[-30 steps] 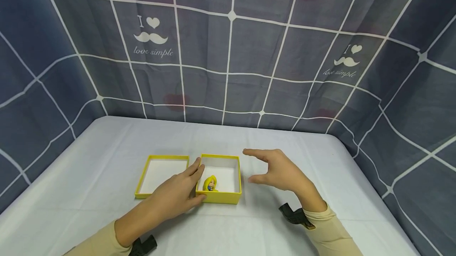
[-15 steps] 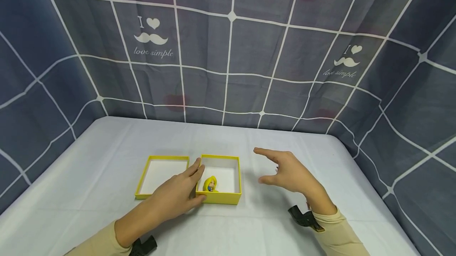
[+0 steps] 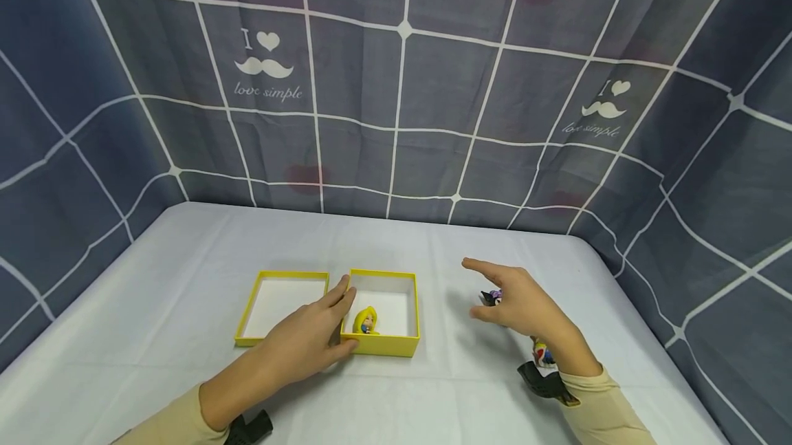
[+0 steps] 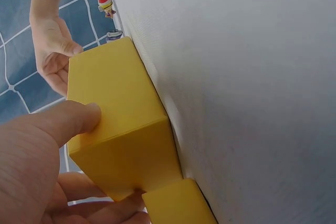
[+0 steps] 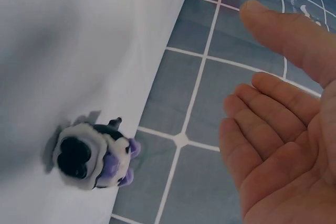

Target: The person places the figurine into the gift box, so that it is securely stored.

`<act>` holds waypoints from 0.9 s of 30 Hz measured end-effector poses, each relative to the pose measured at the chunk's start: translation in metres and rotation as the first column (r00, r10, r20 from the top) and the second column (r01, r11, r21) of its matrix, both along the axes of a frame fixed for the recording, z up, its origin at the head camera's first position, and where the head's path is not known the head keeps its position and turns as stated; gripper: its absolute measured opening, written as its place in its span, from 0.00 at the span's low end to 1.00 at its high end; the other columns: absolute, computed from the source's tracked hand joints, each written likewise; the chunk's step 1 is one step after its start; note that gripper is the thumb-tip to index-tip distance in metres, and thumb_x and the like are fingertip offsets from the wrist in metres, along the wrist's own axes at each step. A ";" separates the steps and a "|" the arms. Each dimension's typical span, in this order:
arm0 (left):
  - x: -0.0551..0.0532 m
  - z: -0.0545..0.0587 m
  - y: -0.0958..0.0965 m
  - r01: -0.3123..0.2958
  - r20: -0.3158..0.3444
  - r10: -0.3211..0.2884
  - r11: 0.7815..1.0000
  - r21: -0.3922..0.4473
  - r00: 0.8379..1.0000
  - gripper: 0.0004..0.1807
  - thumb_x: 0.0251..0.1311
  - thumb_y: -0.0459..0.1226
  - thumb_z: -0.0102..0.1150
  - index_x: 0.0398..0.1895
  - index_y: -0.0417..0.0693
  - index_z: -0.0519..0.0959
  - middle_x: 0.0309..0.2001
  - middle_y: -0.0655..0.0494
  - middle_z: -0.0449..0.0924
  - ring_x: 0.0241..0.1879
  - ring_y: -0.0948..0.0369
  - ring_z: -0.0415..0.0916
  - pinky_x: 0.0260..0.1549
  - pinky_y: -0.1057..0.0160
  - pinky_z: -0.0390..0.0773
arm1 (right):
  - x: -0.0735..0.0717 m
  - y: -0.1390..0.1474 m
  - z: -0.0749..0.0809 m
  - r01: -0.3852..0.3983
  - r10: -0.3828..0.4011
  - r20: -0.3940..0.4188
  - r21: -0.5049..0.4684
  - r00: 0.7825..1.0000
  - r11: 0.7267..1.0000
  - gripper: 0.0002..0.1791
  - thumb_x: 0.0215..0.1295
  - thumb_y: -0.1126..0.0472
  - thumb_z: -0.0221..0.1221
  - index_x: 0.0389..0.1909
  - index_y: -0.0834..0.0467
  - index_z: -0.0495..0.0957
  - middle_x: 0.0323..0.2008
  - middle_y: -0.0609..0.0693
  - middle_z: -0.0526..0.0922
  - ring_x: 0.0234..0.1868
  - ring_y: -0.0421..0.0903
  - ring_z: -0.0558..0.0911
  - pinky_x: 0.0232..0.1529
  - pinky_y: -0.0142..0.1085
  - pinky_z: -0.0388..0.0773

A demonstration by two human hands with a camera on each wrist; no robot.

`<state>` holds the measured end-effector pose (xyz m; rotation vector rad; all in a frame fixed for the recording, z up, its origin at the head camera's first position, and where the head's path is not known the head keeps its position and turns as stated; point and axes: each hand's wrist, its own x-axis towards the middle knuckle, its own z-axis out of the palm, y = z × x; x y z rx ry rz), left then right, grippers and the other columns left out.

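Note:
My left hand (image 3: 303, 338) grips the near left corner of an uncovered yellow box (image 3: 390, 345). Its thumb presses the front face (image 4: 113, 90), and the fingers lie along the side. Inside the box sits a small figurine with a yellow hood (image 3: 366, 320). To the right, my right hand (image 3: 526, 304) hovers with thumb and fingers spread, holding nothing. Just beyond its palm stands a black, white and purple figurine (image 5: 97, 156), mostly covered by the hand in the head view. A red, yellow and blue figurine (image 3: 542, 354) shows partly under the right wrist.
Left of the box lies its yellow-rimmed lid (image 3: 249, 311), inner side up, partly behind the left hand. A white cloth (image 3: 383, 404) covers the table. Dark checked curtains (image 3: 353, 73) enclose the back and sides.
My right hand has moved rightward, away from the box, staying spread. The purple-and-black figurine and the red one have come into sight beside it. The left hand and box have stayed put.

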<state>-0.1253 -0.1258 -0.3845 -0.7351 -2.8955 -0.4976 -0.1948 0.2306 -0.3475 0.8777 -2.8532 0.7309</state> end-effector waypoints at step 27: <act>0.000 0.000 0.000 -0.005 0.017 0.004 1.000 0.007 1.000 0.44 0.55 0.52 0.69 0.69 0.36 0.65 0.73 0.40 0.56 0.52 0.51 0.79 0.46 0.57 0.79 | -0.005 0.059 -0.031 0.115 -0.121 0.166 0.044 0.979 0.992 0.41 0.48 0.59 0.74 0.66 0.56 0.71 0.64 0.56 0.73 0.64 0.62 0.69 0.58 0.56 0.70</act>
